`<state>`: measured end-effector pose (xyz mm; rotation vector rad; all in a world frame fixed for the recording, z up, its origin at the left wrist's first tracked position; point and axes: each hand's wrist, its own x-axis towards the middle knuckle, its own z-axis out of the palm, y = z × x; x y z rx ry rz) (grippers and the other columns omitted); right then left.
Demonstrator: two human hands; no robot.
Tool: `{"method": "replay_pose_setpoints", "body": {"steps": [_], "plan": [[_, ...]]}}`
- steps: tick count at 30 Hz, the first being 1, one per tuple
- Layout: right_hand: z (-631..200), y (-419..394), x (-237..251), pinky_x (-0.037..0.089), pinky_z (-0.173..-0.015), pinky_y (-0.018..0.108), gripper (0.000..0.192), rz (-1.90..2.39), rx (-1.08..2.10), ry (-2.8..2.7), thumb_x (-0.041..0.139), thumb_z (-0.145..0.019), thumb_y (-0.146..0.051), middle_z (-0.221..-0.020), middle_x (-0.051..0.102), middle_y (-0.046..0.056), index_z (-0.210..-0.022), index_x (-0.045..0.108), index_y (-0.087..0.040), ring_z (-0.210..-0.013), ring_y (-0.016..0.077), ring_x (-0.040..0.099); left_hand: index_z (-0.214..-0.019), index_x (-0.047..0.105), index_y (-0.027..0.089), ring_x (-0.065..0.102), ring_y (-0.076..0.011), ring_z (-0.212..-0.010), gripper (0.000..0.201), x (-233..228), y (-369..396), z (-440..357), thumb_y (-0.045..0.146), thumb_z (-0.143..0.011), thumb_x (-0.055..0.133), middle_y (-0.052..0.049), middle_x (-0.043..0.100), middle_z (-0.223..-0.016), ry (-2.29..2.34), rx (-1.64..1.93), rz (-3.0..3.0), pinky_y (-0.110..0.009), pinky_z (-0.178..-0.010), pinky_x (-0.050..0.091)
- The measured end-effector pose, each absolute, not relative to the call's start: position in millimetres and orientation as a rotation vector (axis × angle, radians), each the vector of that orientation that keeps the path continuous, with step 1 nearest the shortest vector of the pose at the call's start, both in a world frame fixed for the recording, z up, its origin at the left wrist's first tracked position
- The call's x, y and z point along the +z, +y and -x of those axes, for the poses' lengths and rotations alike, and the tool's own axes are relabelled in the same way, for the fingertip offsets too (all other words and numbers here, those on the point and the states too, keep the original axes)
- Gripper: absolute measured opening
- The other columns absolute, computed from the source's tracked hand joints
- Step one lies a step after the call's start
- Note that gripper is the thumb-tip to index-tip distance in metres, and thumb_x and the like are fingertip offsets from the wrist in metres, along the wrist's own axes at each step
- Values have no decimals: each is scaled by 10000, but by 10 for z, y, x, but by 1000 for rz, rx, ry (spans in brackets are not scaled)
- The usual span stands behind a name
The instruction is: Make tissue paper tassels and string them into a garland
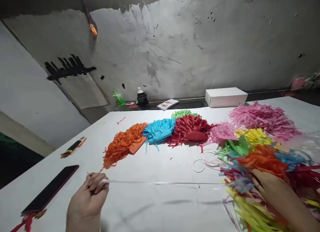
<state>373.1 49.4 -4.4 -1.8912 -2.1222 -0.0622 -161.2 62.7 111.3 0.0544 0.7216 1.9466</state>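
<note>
left hand [87, 195] pinched shut on clear string [160, 183]; thin, slippery, best gripped near its end | right hand [277, 192] pressed, fingers together, on paper fringe bundle [260, 165]; light, soft, easily torn

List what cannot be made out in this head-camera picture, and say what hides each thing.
- Right hand: its fingertips are buried in the mixed fringe bundle.
- Left hand: the wrist is cut off by the bottom edge.
- Clear strand: its right end vanishes under the bundle.
- Printed card by the wall: too small to read.
- Pink object at far right: blurred.
</note>
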Motion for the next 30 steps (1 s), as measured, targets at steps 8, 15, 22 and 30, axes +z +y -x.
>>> {"method": "replay_pose_setpoints", "body": {"steps": [8, 15, 22, 30], "plan": [[-3713, 456, 71, 555, -722, 352, 331, 1856, -21, -2107, 402, -977, -339, -1006, 767, 76, -1017, 712, -231, -843, 252, 743, -733, 468, 181, 392, -45, -313, 437, 1187, 677, 1576, 26, -1043, 202, 78, 442, -478, 774, 2010, -181, -137, -300, 321], [-2760, 260, 413, 536, -951, 445, 406, 1485, 214, -2264, 562, -863, -208, -1243, 691, 84, -1251, 666, -273, -1159, 288, 641, -689, 487, 178, 428, -57, -408, 291, 1132, 495, 696, 251, -872, 702, 80, 445, -550, 1006, 1787, -496, -132, -334, 336], [-1593, 198, 717, 500, -914, 341, 245, 935, 690, -2151, 605, -926, -213, -1114, 710, 72, -1170, 626, -204, -1051, 209, 643, -783, 490, 199, 495, -77, -426, 380, 1017, 247, 2, 462, -830, 761, 68, 521, -571, 824, 1456, -672, -144, -354, 344], [-1563, 251, 540, 440, -767, 294, 222, 930, 938, -2027, 495, -1010, -292, -842, 727, -7, -920, 694, -249, -815, 166, 646, -802, 497, 193, 637, -127, -564, 375, 886, 190, 82, 481, -856, 731, 2, 650, -655, 894, 1475, -769, -161, -414, 442]]}}
